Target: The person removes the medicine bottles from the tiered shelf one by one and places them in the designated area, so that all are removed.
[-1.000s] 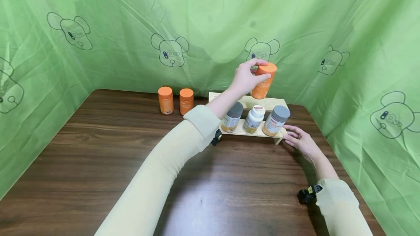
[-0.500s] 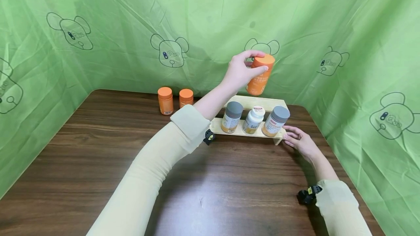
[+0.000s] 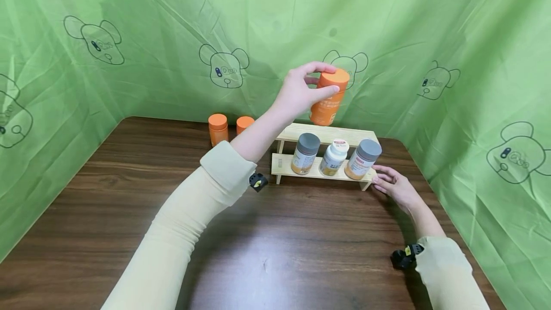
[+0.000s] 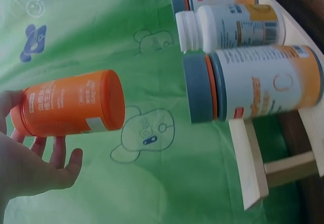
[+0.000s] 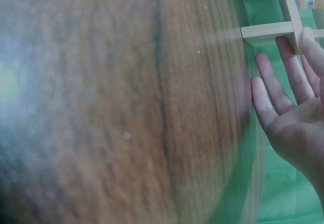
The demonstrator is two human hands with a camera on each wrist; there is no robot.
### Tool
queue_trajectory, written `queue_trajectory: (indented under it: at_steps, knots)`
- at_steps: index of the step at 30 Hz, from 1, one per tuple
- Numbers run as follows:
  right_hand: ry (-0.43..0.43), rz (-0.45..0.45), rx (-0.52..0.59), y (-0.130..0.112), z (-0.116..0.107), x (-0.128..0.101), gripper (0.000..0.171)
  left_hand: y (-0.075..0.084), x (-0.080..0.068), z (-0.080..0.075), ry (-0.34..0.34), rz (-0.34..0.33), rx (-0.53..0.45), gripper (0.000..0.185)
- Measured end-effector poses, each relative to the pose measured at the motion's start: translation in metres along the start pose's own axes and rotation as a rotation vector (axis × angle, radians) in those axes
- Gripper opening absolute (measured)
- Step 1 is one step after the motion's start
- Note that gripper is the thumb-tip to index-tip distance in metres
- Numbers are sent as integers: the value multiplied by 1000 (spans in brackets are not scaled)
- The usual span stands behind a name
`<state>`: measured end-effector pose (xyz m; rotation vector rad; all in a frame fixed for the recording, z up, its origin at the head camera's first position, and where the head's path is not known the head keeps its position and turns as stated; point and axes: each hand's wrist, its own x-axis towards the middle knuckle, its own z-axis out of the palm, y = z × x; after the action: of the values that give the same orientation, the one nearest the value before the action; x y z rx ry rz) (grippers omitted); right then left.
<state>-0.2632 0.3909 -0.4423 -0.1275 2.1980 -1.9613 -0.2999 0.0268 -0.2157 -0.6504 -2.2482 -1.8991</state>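
Green bear-print sheeting hangs behind the dark wooden table (image 3: 129, 195), and above the far side the left hand (image 3: 301, 92) pinches an orange bottle (image 3: 329, 97) by its cap end, tilted in the air over the top step of the wooden rack (image 3: 327, 133). It looks light, rigid and smooth-sided, so the ridged cap or mid-body seems the surest hold. Left arm reaches forward, raised; right hand (image 3: 396, 188) lies with fingers straight at the rack's right end.
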Motion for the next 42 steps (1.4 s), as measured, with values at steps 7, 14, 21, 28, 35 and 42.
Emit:
queue_trajectory:
  at_steps: [7,14,21,28,35,42]
  knots:
    - [-4,-4,-6,-2,0,-1,39,2,-9,-24,-6,16,-32,37]
    - [-12,-10,-2,-1,0,-4,45,4,-21,-44,-15,34,-65,37]
    - [-7,-16,2,-2,-3,-6,41,2,-35,-63,10,81,-70,36]
    - [-14,-13,26,-2,1,-8,42,13,-58,-82,24,209,-25,34]
    - [-17,-9,24,-3,1,-8,45,8,-73,-101,53,299,-17,32]
    - [-17,-5,23,-2,0,-9,42,-9,-84,-121,104,301,-11,30]
